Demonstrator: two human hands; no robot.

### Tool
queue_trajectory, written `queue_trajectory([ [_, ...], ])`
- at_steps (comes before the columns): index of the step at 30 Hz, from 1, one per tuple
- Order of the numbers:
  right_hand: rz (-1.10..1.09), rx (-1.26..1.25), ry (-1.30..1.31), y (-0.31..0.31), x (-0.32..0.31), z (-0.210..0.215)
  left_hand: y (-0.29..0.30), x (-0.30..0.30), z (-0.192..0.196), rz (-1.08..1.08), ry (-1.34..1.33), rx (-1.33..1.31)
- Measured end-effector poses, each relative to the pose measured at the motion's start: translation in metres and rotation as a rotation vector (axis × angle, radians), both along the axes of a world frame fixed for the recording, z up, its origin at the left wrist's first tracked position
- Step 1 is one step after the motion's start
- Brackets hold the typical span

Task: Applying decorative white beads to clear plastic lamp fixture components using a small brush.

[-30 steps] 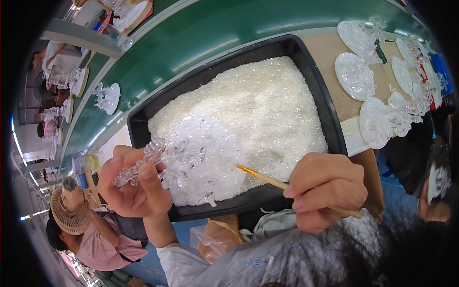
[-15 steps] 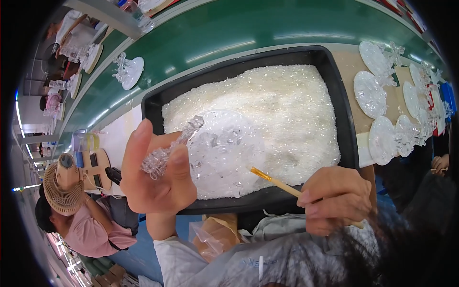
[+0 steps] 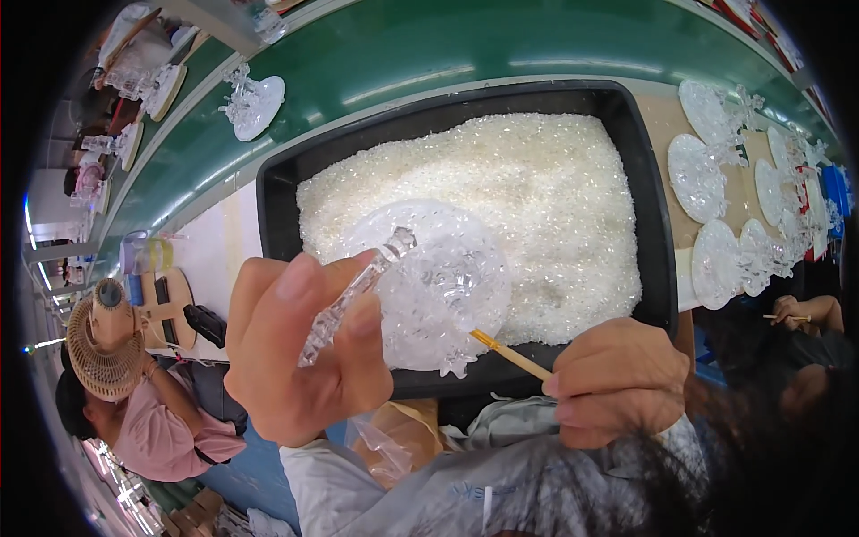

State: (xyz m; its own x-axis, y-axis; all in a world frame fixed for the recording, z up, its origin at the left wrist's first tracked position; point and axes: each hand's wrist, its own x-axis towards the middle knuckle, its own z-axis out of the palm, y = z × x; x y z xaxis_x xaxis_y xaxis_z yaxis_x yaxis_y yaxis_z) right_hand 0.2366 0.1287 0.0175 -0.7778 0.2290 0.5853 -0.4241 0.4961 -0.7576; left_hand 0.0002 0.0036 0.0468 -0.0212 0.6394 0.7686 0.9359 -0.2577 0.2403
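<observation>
My left hand [image 3: 291,362] is closed around the stem of a clear ornament [image 3: 362,282], pinching it between thumb and fingers. Its round, frosted-looking disc [image 3: 407,318] hangs over the crystal-like granules and has clear raised shapes at its middle. A small clear star-like piece [image 3: 455,363] shows at the disc's near edge. In my right hand [image 3: 619,380] is a thin paintbrush [image 3: 523,361] with a pale wooden handle. Its yellowish tip is beside the disc's lower right edge; whether it touches, I cannot tell. My left fingers cover part of the stem.
A black tray [image 3: 659,242] holds the glittering white granules [image 3: 564,215]. Several similar clear ornaments [image 3: 701,179] stand on a brown board at the right, and another [image 3: 253,103] is on the green belt [image 3: 394,54]. A person with a beige fan [image 3: 107,349] sits at left.
The ornament has turned in my left hand, so its stem points up to the right and the disc sits slightly right. The brush has shifted a little toward the near side.
</observation>
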Motion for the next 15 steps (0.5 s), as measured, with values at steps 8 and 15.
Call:
queue_trajectory([
  [8,0.038,-0.052,0.038,0.001,0.001,0.0,0.003,0.002,0.001,-0.021,-0.009,0.025],
  [15,0.053,-0.063,0.098,0.0,-0.001,-0.01,0.001,0.002,-0.001,-0.006,-0.013,0.038],
])
